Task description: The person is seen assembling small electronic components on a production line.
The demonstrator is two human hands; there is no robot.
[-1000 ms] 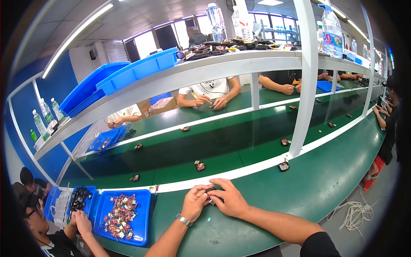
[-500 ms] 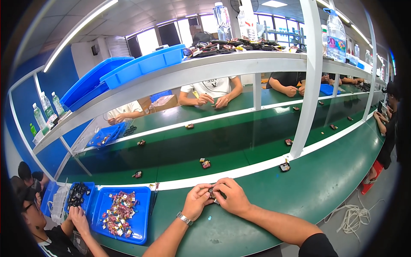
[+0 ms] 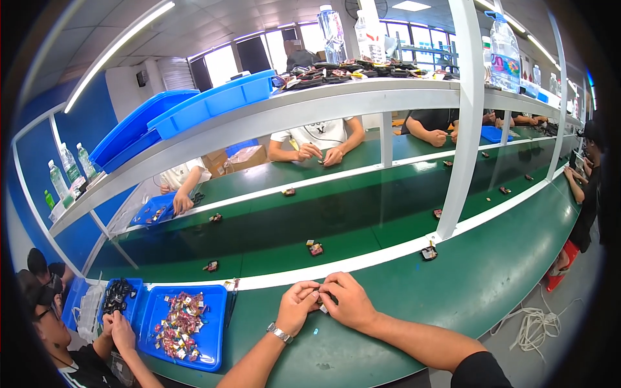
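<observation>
My left hand [image 3: 299,308], with a metal-band watch [image 3: 279,333] on its wrist, and my right hand [image 3: 350,302] meet over the near green tabletop [image 3: 414,297]. Both are closed, thumbs and fingertips pinching one small dark electronic part [image 3: 319,301]. Fingers cover most of it; a whitish bit [image 3: 323,309] shows beneath. Left of my forearm, a blue tray [image 3: 220,326] holds many small reddish parts with white and yellow tabs. A small light-blue scrap [image 3: 315,331] lies on the table just below my hands.
Beyond a white rail [image 3: 259,279], a dark green conveyor belt [image 3: 272,239] carries scattered small parts. One small black part [image 3: 429,253] sits by the white post [image 3: 460,161]. At left, a co-worker's hands [image 3: 121,330] are beside a blue tray of black pieces [image 3: 119,295]. A shelf [image 3: 310,97] spans overhead.
My hands keep hold of the part, fingers shifting slightly. Parts on the belt have moved a little to the right. Across the belt, a person's hand has reached to a blue tray.
</observation>
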